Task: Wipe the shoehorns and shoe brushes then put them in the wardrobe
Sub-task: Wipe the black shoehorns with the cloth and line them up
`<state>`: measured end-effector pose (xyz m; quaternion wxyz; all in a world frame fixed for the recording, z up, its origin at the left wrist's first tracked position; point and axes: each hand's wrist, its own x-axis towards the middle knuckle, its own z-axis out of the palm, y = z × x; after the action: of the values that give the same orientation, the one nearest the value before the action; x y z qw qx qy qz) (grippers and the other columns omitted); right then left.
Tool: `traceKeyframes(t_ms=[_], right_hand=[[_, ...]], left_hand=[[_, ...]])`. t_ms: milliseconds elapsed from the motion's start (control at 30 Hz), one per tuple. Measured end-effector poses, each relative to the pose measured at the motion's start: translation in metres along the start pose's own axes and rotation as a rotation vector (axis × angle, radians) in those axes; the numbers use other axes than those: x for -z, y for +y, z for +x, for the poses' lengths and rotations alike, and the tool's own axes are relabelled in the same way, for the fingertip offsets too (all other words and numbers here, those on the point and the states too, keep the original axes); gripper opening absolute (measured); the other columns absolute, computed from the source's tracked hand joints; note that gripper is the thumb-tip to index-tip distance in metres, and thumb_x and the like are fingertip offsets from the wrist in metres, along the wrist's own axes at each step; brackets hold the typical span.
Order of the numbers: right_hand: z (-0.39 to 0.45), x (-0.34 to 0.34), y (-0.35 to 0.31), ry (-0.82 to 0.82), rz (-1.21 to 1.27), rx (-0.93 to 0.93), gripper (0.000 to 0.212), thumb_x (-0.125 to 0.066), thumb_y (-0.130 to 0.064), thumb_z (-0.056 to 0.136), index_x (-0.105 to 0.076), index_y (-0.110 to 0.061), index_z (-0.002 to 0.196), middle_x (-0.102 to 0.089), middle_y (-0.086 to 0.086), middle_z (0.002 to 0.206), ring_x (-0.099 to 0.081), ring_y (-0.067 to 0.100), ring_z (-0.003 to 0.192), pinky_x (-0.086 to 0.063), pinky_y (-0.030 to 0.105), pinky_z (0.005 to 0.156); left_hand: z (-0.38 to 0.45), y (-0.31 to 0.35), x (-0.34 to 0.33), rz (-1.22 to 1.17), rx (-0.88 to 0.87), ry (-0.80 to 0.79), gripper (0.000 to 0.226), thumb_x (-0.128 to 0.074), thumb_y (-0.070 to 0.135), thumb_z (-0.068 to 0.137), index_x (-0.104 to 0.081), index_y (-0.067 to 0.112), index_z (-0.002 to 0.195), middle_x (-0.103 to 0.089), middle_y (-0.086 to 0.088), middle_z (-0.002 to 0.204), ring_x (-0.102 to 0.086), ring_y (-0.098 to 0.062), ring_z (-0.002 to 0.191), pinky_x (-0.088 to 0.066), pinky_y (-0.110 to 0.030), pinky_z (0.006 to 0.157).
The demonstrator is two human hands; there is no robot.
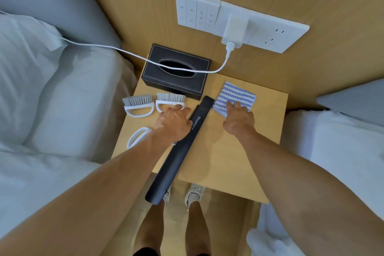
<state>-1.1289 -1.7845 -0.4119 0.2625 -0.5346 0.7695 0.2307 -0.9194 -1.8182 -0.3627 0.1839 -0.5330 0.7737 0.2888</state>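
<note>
Left hand: the left hand (173, 121) reaches out over the tabletop (218, 151), fingers loose and apart, its fingertips touching the handle of the nearer-middle shoe brush (170, 102); I cannot tell whether they curl round it.
Right hand: the right hand (239, 118) lies on the striped cloth (234, 97), fingers straight and spread, pressing it flat, nothing clamped in its grip.
Shoehorn: the long dark shoehorn (178, 151), lettered "Shoehorn", lies slantwise between the two hands, its near end poking out past the tabletop's front edge, its far end just beside the cloth.
Brushes: a second shoe brush (138, 106) sits left of the first, bristles pointing away; a third brush (138, 136) lies nearer, partly hidden behind the left forearm.
Behind them: a black tissue box (176, 70) stands at the back, a white cable (124, 50) running across its top to the charger (234, 31) in the wall socket panel (270, 29).
Either side: a bed (52, 89) on the left.
</note>
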Motion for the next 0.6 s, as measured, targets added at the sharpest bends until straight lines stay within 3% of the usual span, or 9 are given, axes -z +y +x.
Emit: traceKeyframes(t_ms=[200,367,500,600], right_hand=[[-0.012,-0.020,0.002,0.101,-0.018,-0.098,0.057,-0.071,-0.035,0.087,-0.047,-0.016,0.135,-0.042,0.007,0.139,-0.040,0.028,0.129,-0.044,0.044,0.098],[-0.016,-0.040,0.006,0.195,0.069,-0.099,0.025,-0.063,-0.010,0.088,-0.062,-0.011,0.114,-0.056,0.008,0.123,-0.052,0.029,0.118,-0.049,0.040,0.087],[-0.023,-0.032,0.014,0.292,0.352,-0.126,0.013,-0.059,-0.016,0.088,-0.061,-0.014,0.100,-0.064,0.008,0.107,-0.060,0.030,0.103,-0.043,0.032,0.070],[-0.041,-0.018,0.011,0.382,0.694,-0.095,0.006,-0.062,-0.018,0.086,-0.059,-0.013,0.088,-0.064,0.005,0.088,-0.057,0.026,0.079,-0.036,0.027,0.061]], left_hand=[[0.002,0.000,-0.006,0.004,-0.020,0.021,0.044,-0.044,0.038,0.097,-0.044,0.024,0.139,-0.048,-0.006,0.139,-0.047,-0.031,0.123,-0.043,-0.044,0.101],[0.000,-0.001,-0.011,-0.027,-0.051,0.041,0.045,-0.044,0.039,0.097,-0.045,0.023,0.139,-0.049,-0.005,0.138,-0.048,-0.030,0.122,-0.043,-0.044,0.100],[-0.004,-0.001,-0.007,-0.083,-0.057,0.051,0.042,-0.046,0.038,0.097,-0.048,0.022,0.136,-0.051,-0.005,0.135,-0.052,-0.030,0.118,-0.045,-0.042,0.096],[-0.008,0.004,0.000,-0.287,-0.011,0.029,0.040,-0.048,0.038,0.097,-0.052,0.024,0.134,-0.055,-0.005,0.132,-0.057,-0.027,0.113,-0.046,-0.036,0.091]])
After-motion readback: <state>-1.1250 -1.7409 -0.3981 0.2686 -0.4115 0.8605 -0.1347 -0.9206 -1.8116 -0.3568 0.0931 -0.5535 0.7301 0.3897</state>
